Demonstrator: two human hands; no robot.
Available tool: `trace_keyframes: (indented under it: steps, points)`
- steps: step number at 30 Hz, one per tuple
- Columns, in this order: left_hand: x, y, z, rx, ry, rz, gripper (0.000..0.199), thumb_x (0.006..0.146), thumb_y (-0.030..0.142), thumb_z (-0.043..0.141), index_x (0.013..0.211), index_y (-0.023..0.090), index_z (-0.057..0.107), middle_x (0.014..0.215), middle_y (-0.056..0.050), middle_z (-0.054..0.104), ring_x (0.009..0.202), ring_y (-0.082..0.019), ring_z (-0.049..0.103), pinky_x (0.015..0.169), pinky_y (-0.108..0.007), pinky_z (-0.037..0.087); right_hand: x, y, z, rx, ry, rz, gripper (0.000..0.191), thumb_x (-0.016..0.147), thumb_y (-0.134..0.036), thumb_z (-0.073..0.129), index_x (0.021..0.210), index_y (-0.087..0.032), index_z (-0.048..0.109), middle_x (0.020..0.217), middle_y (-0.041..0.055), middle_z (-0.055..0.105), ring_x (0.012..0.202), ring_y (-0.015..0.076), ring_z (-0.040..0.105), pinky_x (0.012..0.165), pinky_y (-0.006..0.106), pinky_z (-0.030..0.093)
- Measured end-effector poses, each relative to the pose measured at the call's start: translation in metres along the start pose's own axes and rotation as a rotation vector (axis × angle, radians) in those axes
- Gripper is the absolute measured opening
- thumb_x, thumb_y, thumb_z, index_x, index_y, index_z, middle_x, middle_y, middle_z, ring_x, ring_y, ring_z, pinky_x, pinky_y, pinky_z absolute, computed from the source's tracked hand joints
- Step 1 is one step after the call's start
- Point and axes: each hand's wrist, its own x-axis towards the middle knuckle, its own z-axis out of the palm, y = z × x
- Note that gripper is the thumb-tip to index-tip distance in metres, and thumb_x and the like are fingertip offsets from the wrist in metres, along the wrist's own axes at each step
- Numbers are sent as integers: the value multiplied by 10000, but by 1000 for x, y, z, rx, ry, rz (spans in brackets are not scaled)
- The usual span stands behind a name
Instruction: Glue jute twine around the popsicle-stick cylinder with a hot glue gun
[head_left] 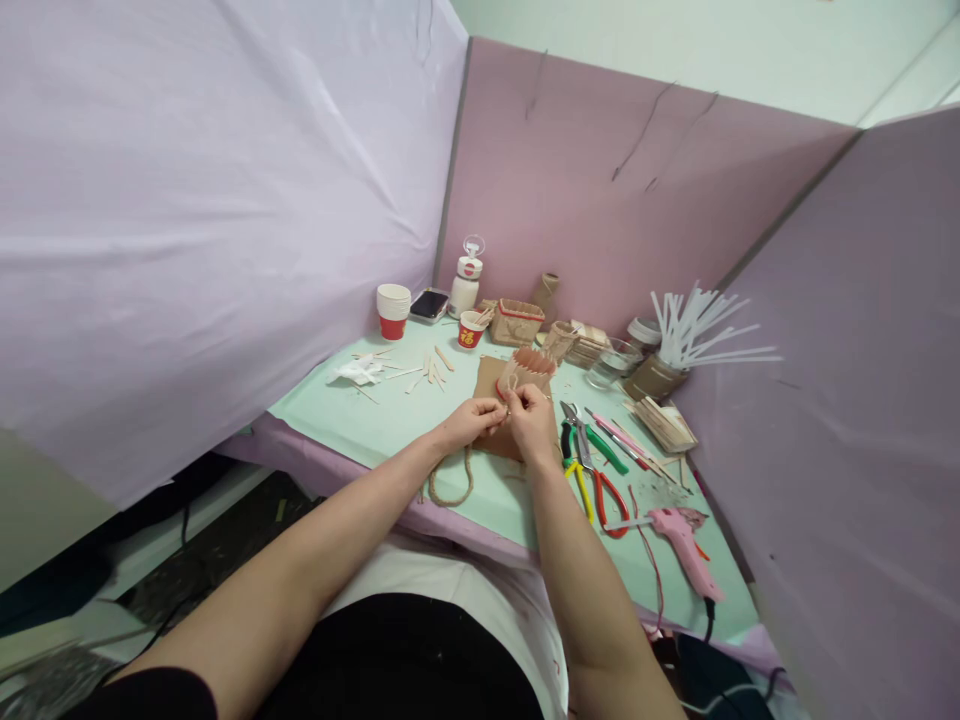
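My left hand (480,418) and my right hand (528,412) meet close together at the near side of a small basket made of wooden sticks (534,366). Both have their fingers pinched on twine, which forms a small loop against the basket's side. A length of the same twine (469,480) curls down from my left hand onto the tabletop. Under the basket and hands lies a piece of brown cardboard (489,375). The exact grip of the fingertips is too small to make out.
Pliers (582,445), red-handled scissors (611,500) and a pink glue gun (686,550) lie at the right. Farther back stand paper cups (394,312), a white bottle (465,285), a finished-looking basket (517,322) and a holder of white glue sticks (656,380). Loose sticks (435,370) lie left.
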Motion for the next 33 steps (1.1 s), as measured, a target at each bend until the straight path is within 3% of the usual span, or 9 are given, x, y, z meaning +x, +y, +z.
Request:
trace_keyframes:
  steps: [3,7,11,16,21,27,33]
  points:
    - [0,1,0,-70,-24,-7,416,727,530,627,634,151,483,508,61,417,460,-50,305,474,-215,196,1,0,0,18,4,-16,277,777,-348,533,567,-205,422,591,-39,441,605,121,407,612,260,340]
    - [1,-1,0,-169,14,-43,386,727,512,643,708,140,543,531,48,460,439,-44,296,452,-212,171,4,4,-3,211,-199,109,314,802,-465,522,654,-190,551,596,-20,516,596,130,462,601,261,391]
    - [3,0,-5,-395,97,-23,301,750,428,654,763,139,570,508,56,435,421,-43,279,446,-198,213,4,9,-1,447,-271,210,424,822,-572,465,794,-181,625,744,46,638,705,176,583,698,319,471]
    - [5,6,-12,-563,121,-52,243,782,364,632,725,147,540,501,60,362,429,-51,268,436,-188,240,2,10,3,378,-381,183,432,808,-584,495,876,-191,660,832,53,674,799,195,598,747,321,472]
    - [5,5,-11,-548,149,-83,289,778,401,633,699,138,544,499,49,389,430,-50,300,426,-184,243,2,10,0,285,-365,124,306,761,-484,602,789,-182,640,748,13,631,706,155,540,660,261,421]
    - [8,1,-8,-473,233,-77,315,749,407,659,660,138,519,526,36,444,451,-42,367,434,-175,256,3,11,-2,237,-365,82,248,774,-425,574,697,-189,578,655,-15,553,631,135,474,610,248,395]
    - [5,-1,-5,-362,203,-63,335,754,463,633,694,161,500,475,87,333,379,-34,206,395,-195,147,3,10,2,306,-315,69,268,797,-463,549,832,-199,586,791,14,618,759,160,557,702,272,457]
